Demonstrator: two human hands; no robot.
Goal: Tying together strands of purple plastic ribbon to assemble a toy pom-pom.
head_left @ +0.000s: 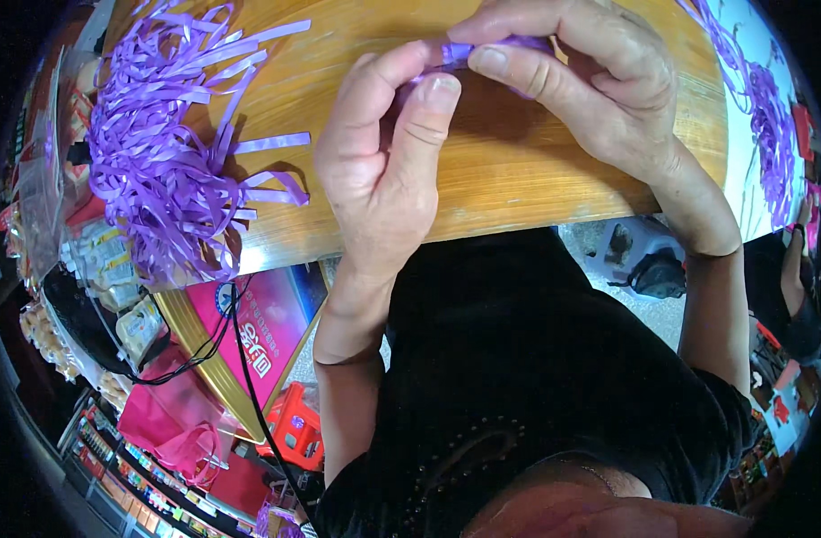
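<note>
Above the wooden table (509, 184), both my hands pinch one purple satin ribbon (458, 54). My left hand (388, 152) is closed, thumb and forefinger pressed on the ribbon's left end. Beside it, my right hand (599, 81) grips the ribbon between thumb and forefinger. Part of the ribbon passes behind the right fingers, so its full shape is hidden. To the left of my hands lies a large tangled pile of purple ribbon strips (159, 152), with several loose ends pointing toward my left hand.
More purple ribbons (769, 134) hang over a white surface at the right. Left of the table are plastic-wrapped packages (105, 260), a gold-framed pink board (258, 332), a black cable (249, 377), a red basket (295, 426) and a pink bag (173, 421). Another person's arm (794, 269) shows far right.
</note>
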